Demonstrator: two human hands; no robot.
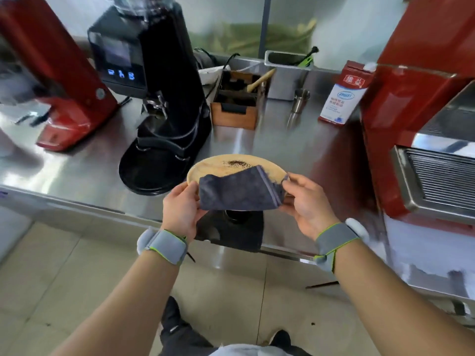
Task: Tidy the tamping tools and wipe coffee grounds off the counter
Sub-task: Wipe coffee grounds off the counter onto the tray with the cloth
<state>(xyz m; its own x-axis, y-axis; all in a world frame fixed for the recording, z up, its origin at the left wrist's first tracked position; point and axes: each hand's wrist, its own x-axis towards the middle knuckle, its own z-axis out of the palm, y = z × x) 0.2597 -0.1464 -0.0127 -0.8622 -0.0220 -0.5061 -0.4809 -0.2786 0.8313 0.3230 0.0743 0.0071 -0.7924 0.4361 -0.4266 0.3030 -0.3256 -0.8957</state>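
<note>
While the left hand (181, 213) and right hand (305, 202) each pinch a corner of the limp, light grey cloth (237, 192) at frame centre, it sags, wanting bunching before wiping the grounds (236, 163) on the wooden tray (205, 167) just beyond.

The counter (295, 140) is brushed, reflective steel, the round tray (205, 168) pale matt wood, the dark cloth (236, 194) soft and napped, the black grinder (159, 80) glossy plastic, the knock box (235, 114) varnished wood, and the milk carton (339, 98) printed paperboard.
</note>
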